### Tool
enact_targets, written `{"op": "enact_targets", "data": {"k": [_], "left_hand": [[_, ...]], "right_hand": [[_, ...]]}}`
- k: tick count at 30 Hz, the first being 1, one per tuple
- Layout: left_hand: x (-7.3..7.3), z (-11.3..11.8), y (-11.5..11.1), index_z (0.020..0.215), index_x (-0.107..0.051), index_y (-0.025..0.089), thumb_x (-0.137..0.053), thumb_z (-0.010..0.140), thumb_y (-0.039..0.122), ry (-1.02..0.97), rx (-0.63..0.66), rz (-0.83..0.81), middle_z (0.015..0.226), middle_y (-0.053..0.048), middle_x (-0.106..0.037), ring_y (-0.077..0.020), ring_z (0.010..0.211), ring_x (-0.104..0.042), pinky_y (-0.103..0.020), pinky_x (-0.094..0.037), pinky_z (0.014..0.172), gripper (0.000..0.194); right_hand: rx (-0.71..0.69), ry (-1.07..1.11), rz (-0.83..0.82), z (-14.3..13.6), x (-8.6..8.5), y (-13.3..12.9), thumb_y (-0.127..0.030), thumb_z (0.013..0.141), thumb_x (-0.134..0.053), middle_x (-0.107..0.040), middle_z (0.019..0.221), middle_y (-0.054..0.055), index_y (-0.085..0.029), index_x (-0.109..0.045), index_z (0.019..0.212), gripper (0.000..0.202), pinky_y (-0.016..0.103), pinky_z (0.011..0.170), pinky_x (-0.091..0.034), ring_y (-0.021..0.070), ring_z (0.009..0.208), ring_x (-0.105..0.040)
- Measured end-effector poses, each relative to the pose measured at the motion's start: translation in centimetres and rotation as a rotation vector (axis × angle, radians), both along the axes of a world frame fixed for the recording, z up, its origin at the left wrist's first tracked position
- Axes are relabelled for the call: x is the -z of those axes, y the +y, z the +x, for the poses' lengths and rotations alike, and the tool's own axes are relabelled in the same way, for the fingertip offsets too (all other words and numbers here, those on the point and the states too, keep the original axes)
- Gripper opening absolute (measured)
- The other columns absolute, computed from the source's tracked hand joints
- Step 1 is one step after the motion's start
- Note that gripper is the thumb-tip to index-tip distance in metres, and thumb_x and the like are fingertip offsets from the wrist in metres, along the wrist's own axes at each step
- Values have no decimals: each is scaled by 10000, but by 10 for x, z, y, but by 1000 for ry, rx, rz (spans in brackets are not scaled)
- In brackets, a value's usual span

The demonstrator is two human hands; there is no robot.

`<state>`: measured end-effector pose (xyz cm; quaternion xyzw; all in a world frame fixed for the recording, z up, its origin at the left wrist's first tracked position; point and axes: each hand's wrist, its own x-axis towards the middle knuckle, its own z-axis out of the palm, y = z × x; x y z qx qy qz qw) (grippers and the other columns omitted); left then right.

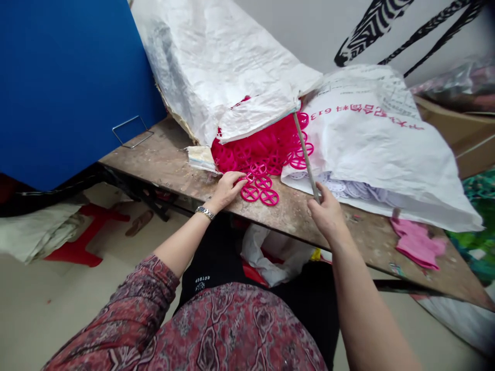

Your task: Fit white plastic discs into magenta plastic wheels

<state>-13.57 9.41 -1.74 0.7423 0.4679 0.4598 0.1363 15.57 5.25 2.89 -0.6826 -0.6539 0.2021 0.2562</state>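
My left hand (229, 189), with a metal watch on the wrist, is at the table's front edge. Its fingers are drawn together at the rim of a bright pink spoked plastic wheel (250, 193), in a small group of such wheels. Behind them a heap of pink wheels (257, 147) spills from the mouth of a white woven sack (232, 56). My right hand (327, 212) is closed round the lower end of a thin grey stick (305, 154). The stick slants up and left, and its far tip meets the sack's edge.
On the right lies a second white sack (371, 129) with pale lilac lace-edged discs (342, 186) at its mouth. A pink cloth (417, 242) lies on the wooden table (170, 165). A blue panel (69, 87) stands left, a red stool (83, 242) below, a cardboard box (464, 131) far right.
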Motion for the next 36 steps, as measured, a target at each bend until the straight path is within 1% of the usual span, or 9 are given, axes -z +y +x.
{"op": "enact_targets", "data": {"k": [3,7,10,13,16,20,26,31,36], "left_hand": [[2,-1,0,1051,-700,152,-585,915,327,-3,-9,-3,1059,-109,-720,-219,1031,-632,-377,-452,969,250],[2,-1,-2,1047,-701,143,-597,911,305,45,-16,5,1058,-105,-720,-211,1016,-636,-360,-459,959,236],[1,-1,-3,1038,-701,140,-603,908,283,83,-27,8,1062,-96,-720,-202,1015,-634,-344,-460,956,216],[2,-1,-3,1029,-703,143,-598,913,292,97,-9,18,1057,-87,-722,-194,1005,-634,-336,-460,952,216],[2,-1,-3,1030,-704,145,-588,919,298,101,6,25,1056,-83,-724,-192,996,-637,-337,-462,945,222],[2,-1,-3,1029,-710,159,-573,927,293,115,36,15,1061,-73,-725,-189,1002,-637,-337,-457,952,217],[2,-1,-3,1025,-716,150,-563,930,299,118,33,0,1058,-85,-722,-201,1010,-633,-348,-454,952,234],[-1,-1,-4,1041,-710,170,-556,928,296,109,26,-15,1044,-75,-724,-201,1003,-632,-356,-459,949,229],[-4,-1,-5,1033,-705,183,-540,934,315,74,18,-27,1056,-71,-722,-204,1012,-632,-366,-463,959,233]], "right_hand": [[95,43,86,-4,1,-11,-279,797,-477,-653,1210,121,-160,-461,1416,631,389,939,-470,279,1052,-629],[166,-30,96,-13,-2,-24,-302,799,-508,-683,1147,125,-200,-468,1431,642,442,910,-480,319,1031,-642],[216,-50,147,-15,-2,-33,-308,795,-523,-691,1137,118,-225,-478,1430,641,457,890,-487,329,1021,-649],[227,-31,204,-12,1,-46,-327,802,-527,-686,1153,111,-232,-487,1428,634,438,867,-494,318,1014,-651],[272,-41,213,-4,5,-62,-336,797,-532,-698,1091,110,-227,-492,1428,641,443,834,-498,310,933,-666],[278,-4,217,7,13,-81,-333,778,-542,-704,1060,87,-247,-507,1412,641,443,819,-503,286,872,-670],[213,254,269,5,35,-84,-340,774,-554,-677,1175,117,-169,-513,1388,639,439,905,-496,271,989,-654],[280,162,263,2,41,-91,-359,804,-547,-679,1185,112,-230,-486,1421,634,490,912,-488,302,998,-660],[246,264,238,18,44,-108,-392,807,-572,-644,1275,116,-217,-498,1403,626,484,1007,-448,305,1152,-613]]}}
